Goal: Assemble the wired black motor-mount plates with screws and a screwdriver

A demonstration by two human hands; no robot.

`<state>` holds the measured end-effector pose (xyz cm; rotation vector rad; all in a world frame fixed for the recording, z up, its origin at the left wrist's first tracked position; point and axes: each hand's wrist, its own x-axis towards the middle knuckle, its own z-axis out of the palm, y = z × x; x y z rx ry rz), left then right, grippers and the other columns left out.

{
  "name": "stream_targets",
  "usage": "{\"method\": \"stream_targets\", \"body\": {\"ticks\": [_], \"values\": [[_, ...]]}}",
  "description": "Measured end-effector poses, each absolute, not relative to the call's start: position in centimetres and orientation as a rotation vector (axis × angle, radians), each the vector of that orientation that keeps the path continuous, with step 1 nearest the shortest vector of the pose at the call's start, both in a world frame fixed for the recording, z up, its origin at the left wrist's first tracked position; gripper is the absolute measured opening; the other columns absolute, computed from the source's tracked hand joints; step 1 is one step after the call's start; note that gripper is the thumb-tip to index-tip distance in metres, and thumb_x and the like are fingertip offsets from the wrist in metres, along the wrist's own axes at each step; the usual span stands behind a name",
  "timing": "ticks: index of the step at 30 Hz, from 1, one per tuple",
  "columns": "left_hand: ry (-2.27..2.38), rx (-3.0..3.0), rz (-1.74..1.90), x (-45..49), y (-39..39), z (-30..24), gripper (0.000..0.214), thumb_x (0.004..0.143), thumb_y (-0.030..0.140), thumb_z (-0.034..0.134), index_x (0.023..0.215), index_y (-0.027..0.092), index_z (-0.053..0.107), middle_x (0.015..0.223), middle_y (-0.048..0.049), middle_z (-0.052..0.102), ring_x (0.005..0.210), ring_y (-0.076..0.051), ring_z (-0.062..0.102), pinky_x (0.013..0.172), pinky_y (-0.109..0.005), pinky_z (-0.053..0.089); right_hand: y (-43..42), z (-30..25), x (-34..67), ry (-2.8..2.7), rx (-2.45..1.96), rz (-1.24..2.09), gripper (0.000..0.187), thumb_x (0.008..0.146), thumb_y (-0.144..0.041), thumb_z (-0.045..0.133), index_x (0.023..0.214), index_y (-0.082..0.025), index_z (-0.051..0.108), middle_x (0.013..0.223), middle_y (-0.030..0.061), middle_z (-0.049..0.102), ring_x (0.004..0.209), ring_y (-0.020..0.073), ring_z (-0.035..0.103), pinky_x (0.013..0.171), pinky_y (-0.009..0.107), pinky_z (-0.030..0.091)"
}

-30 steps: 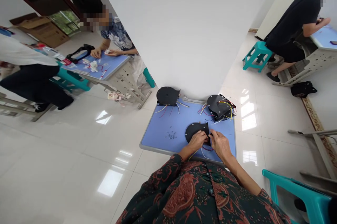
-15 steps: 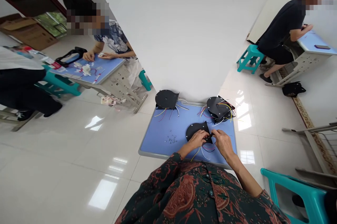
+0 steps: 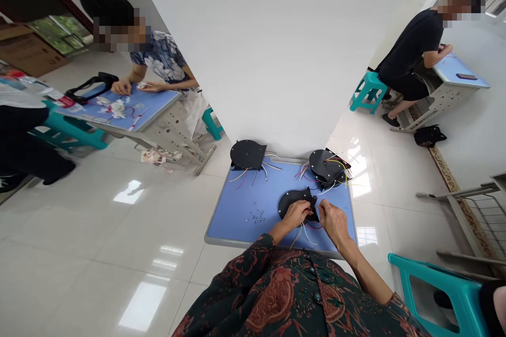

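A flat, round black blower housing (image 3: 288, 202) with screws around its rim lies on the blue table before me. My left hand (image 3: 297, 213) rests over its near right part, fingers closed on the edge. A small dark piece (image 3: 314, 201) stands at the housing's right side, beside my left fingertips; its kind is unclear. Just right of the housing is my right hand (image 3: 332, 222), fingers curled and pressed together; whatever they hold, if anything, is hidden. Yellow, white and red wires (image 3: 303, 232) come out from under the housing towards me. Several small screws (image 3: 256, 217) lie loose to the left.
Another black housing (image 3: 248, 154) with wires sits at the table's (image 3: 225, 215) far left corner. More housings (image 3: 324, 165) are stacked at the far right. A white pillar (image 3: 269, 63) stands behind the table. Teal stools (image 3: 446, 279) and people at other tables are around.
My right hand's fingertips have come slightly away from the dark piece at the housing's edge. My left hand stays on the housing. The view has shifted a little.
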<state>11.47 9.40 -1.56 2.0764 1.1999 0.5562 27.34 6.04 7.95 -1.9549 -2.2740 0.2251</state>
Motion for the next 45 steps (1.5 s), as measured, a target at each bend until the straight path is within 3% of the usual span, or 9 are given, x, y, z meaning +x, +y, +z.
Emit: {"method": "stream_targets", "body": {"ticks": [2, 8, 13, 18, 24, 28, 36, 42, 45], "values": [[1.181, 2.100, 0.541, 11.4, 9.6, -1.6, 0.015, 0.096, 0.016, 0.060, 0.083, 0.017, 0.067, 0.086, -0.0038, 0.069, 0.086, -0.018, 0.062, 0.083, -0.027, 0.047, 5.8, 7.6, 27.3, -2.271, -1.911, 0.254, 0.019, 0.102, -0.023, 0.045, 0.091, -0.019, 0.061, 0.076, 0.0044, 0.072, 0.064, 0.0172, 0.066, 0.056, 0.028, 0.027], [1.143, 2.158, 0.526, 11.1, 9.4, -1.6, 0.017, 0.099, 0.019, 0.056, 0.088, 0.016, 0.069, 0.090, -0.0051, 0.070, 0.088, -0.018, 0.062, 0.088, -0.028, 0.047, 5.6, 6.6, 27.3, -2.096, -1.768, 0.344, 0.030, 0.102, -0.038, 0.047, 0.120, -0.016, 0.054, 0.080, 0.0041, 0.070, 0.066, 0.0199, 0.066, 0.059, 0.027, 0.038], [1.133, 2.196, 0.508, 11.0, 9.1, -2.3, 0.016, 0.099, 0.019, 0.057, 0.092, 0.016, 0.071, 0.093, -0.0056, 0.071, 0.091, -0.018, 0.062, 0.089, -0.028, 0.048, 5.6, 6.9, 27.2, -2.246, -1.600, 0.380, 0.018, 0.100, -0.022, 0.046, 0.105, -0.021, 0.063, 0.090, 0.0054, 0.069, 0.076, 0.0190, 0.066, 0.067, 0.027, 0.045], [1.161, 2.225, 0.505, 11.3, 8.9, -2.8, 0.013, 0.097, 0.017, 0.060, 0.098, 0.018, 0.073, 0.097, -0.0044, 0.071, 0.093, -0.017, 0.061, 0.090, -0.028, 0.048, 5.1, 7.5, 27.7, -2.390, -1.515, 0.386, 0.031, 0.095, -0.007, 0.042, 0.108, -0.023, 0.065, 0.099, 0.0052, 0.068, 0.088, 0.0191, 0.066, 0.072, 0.026, 0.046], [1.285, 2.232, 0.493, 12.3, 8.4, -2.8, 0.014, 0.098, 0.020, 0.059, 0.094, 0.015, 0.071, 0.096, -0.0070, 0.070, 0.094, -0.019, 0.060, 0.087, -0.030, 0.048, 5.0, 6.3, 28.2, -2.249, -1.679, 0.279, 0.018, 0.101, -0.027, 0.049, 0.110, -0.021, 0.064, 0.089, 0.0054, 0.070, 0.071, 0.0193, 0.066, 0.063, 0.028, 0.042], [1.308, 2.253, 0.473, 12.4, 8.4, -2.7, 0.009, 0.096, 0.023, 0.064, 0.094, 0.016, 0.070, 0.095, -0.0055, 0.068, 0.094, -0.019, 0.060, 0.086, -0.030, 0.048, 5.0, 5.4, 28.2, -2.186, -1.669, 0.269, 0.016, 0.101, -0.027, 0.046, 0.103, -0.020, 0.061, 0.085, 0.0057, 0.072, 0.070, 0.0202, 0.067, 0.062, 0.028, 0.041], [1.288, 2.311, 0.441, 12.2, 8.4, -2.6, 0.012, 0.097, 0.017, 0.058, 0.093, 0.018, 0.069, 0.098, -0.0073, 0.068, 0.095, -0.021, 0.061, 0.090, -0.033, 0.051, 5.0, 5.6, 28.7, -2.107, -1.594, 0.291, 0.021, 0.098, -0.025, 0.042, 0.104, -0.019, 0.061, 0.090, 0.0077, 0.073, 0.069, 0.0199, 0.067, 0.062, 0.029, 0.043], [1.398, 2.248, 0.599, 12.5, 8.4, -1.7, 0.006, 0.094, 0.021, 0.066, 0.088, 0.019, 0.066, 0.093, -0.0053, 0.069, 0.091, -0.020, 0.064, 0.086, -0.031, 0.053, 4.7, 6.8, 29.6, -1.835, -1.574, 0.211, 0.032, 0.100, -0.045, 0.048, 0.101, -0.018, 0.063, 0.075, 0.0054, 0.069, 0.060, 0.0184, 0.063, 0.061, 0.028, 0.045], [1.635, 2.139, 0.666, 10.1, 8.9, -1.2, 0.005, 0.097, 0.019, 0.062, 0.095, 0.020, 0.067, 0.096, -0.0042, 0.070, 0.093, -0.018, 0.065, 0.088, -0.029, 0.051, 4.6, 7.0, 30.6, -1.768, -1.576, 0.247, 0.037, 0.099, -0.052, 0.049, 0.102, -0.018, 0.064, 0.071, 0.0038, 0.068, 0.058, 0.0174, 0.061, 0.061, 0.028, 0.045]]}}
